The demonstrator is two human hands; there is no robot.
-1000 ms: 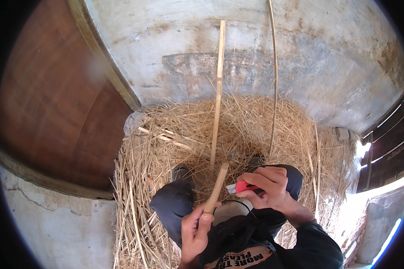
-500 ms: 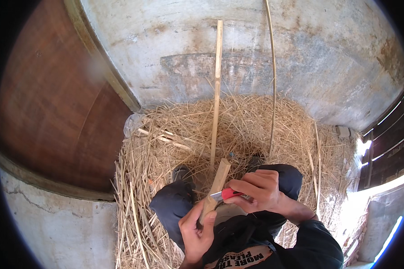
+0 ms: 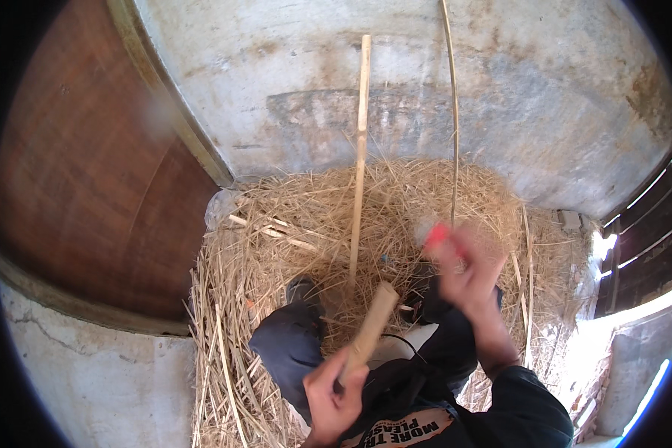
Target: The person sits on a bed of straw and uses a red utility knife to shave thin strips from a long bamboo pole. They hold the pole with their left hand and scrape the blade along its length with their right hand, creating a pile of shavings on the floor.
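My left hand (image 3: 334, 392) is closed around the lower end of a pale bamboo piece (image 3: 375, 321), which slants up and away to the right. In my right hand (image 3: 470, 272) is a red-handled utility knife (image 3: 437, 236), blurred by motion and held over the straw. The knife is apart from the bamboo piece, above and to the right of its upper end. Its blade is too smeared to make out clearly.
Straw and bamboo shavings (image 3: 299, 216) cover the floor around my feet. A bamboo strip (image 3: 362, 142) and a thinner one (image 3: 454, 112) lean against the stained grey wall (image 3: 306, 45). A brown door panel (image 3: 89, 179) stands left; dark slats (image 3: 649, 231) are at right.
My right hand has lifted the utility knife off the bamboo piece and swung it up and to the right. The bamboo's upper end has tilted slightly right and lower in my left hand.
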